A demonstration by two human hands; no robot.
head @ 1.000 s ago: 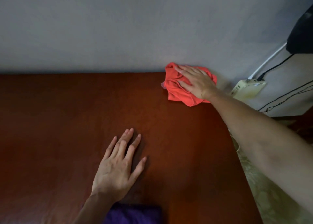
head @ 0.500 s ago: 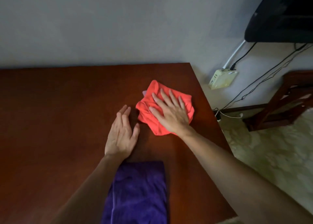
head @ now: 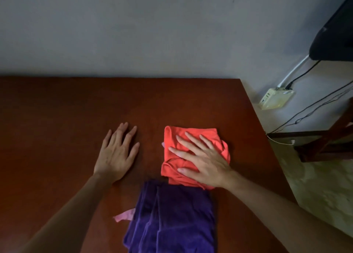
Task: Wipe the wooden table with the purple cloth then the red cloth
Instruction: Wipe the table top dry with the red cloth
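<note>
A red cloth (head: pixel 172 143) lies bunched on the dark wooden table (head: pixel 57 119), right of centre. My right hand (head: pixel 202 160) presses flat on top of it with fingers spread. My left hand (head: pixel 117 154) rests flat on the bare wood to the left of the cloth, holding nothing. A folded purple cloth (head: pixel 172 218) lies near the table's front edge, its far end touching the red cloth. A pink label (head: pixel 124 215) sticks out at its left side.
A grey wall runs along the table's far edge. Off the table's right edge there is a cream power strip (head: pixel 275 98) with cables on the floor, a dark wooden chair frame (head: pixel 324 138) and a black object (head: pixel 336 32) at the upper right.
My right hand has dragged the red cloth from the far right corner back toward me, up to the purple cloth. My left hand has stayed flat on the wood.
</note>
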